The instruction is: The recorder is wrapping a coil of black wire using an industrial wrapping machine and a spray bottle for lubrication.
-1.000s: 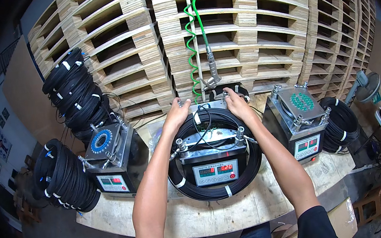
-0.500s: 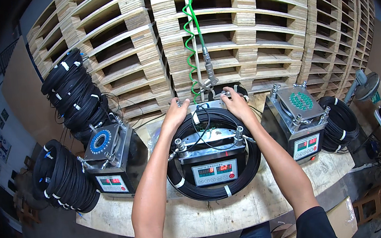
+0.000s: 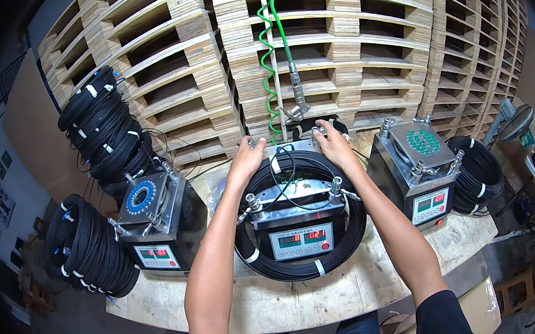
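Observation:
At the middle of the bench stands a metal machine (image 3: 298,215) with a lit digital panel. A coil of black cable (image 3: 246,233), bound with white tape, hangs around it, and a loose cable end loops across its top. My left hand (image 3: 246,161) is closed at the machine's back left corner, on a metal clamp knob (image 3: 252,144). At the back right corner my right hand (image 3: 336,146) closes its thumb and fingers on a matching clamp knob (image 3: 321,129). Two similar front clamps (image 3: 253,202) are untouched. My fingers partly hide the back knobs.
Similar machines stand left (image 3: 156,210), with a blue ring of caps, and right (image 3: 419,165), with green pieces. Black cable coils (image 3: 92,248) are piled at far left. A metal air gun (image 3: 298,96) hangs on a green hose before wooden pallets (image 3: 325,26).
The air gun and its hose have swung slightly to the right and down. My right fingers have shifted a little on the knob; the left hand is nearly still.

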`<state>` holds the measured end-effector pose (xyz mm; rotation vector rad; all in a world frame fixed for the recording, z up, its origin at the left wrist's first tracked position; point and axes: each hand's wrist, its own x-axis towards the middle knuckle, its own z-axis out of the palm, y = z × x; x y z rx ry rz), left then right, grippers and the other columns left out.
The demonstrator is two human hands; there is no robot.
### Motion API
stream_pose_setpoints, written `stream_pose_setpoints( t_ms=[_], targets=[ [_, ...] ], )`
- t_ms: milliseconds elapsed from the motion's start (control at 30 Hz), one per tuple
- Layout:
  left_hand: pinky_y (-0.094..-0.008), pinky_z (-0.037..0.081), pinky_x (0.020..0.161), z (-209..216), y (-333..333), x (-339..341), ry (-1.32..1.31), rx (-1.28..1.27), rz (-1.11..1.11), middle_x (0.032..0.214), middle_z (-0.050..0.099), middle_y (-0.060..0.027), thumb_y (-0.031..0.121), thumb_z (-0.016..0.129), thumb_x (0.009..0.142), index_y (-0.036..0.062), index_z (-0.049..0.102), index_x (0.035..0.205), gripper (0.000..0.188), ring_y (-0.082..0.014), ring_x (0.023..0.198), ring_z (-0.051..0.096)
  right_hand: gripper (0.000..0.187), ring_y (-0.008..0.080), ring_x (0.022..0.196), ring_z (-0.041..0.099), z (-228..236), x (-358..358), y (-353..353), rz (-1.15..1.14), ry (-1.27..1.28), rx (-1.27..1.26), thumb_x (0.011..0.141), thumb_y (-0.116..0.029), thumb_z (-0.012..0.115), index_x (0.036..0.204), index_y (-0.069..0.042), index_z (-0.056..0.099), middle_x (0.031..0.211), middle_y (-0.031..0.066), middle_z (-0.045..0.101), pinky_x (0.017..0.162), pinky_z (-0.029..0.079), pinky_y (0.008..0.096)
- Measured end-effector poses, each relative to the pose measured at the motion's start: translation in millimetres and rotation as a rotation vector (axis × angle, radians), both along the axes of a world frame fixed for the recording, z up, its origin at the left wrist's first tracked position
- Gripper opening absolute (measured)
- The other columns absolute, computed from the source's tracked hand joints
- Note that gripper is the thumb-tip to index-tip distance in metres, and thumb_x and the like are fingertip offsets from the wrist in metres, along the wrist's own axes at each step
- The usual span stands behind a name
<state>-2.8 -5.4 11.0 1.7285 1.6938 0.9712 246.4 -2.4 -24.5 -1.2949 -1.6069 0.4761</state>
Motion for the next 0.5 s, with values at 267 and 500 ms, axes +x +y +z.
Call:
stream_pose_setpoints(
  t_ms=[267, 500],
  targets=[
    [-0.0423, 0.036, 0.110, 0, 0, -2, -0.049, -0.015, -0.035, 0.136, 0.051, -0.0326, 0.058, 0.048, 0.094, -0.0009, 0.039, 0.144, 0.077, -0.0419, 0.132, 0.047, 0.055, 0.0382, 0.119, 0.059, 13, -7, -11, -0.110, -0.082, -0.133, 0.100, -0.044, 0.049, 0.134, -0.001, 0.052, 0.125, 0.0259, 0.062, 0.102, 0.044, 0.0406],
    [-0.0432, 0.036, 0.109, 1, 0, -2, -0.024, -0.037, -0.041, 0.134, 0.053, -0.0329, 0.061, 0.045, 0.094, 0.0001, 0.038, 0.144, 0.079, -0.0424, 0.130, 0.049, 0.056, 0.0377, 0.116, 0.060, 5, 0, -4, -0.052, -0.085, -0.102, 0.101, -0.046, 0.048, 0.133, -0.001, 0.052, 0.123, 0.0265, 0.062, 0.100, 0.045, 0.0406]
  ],
)
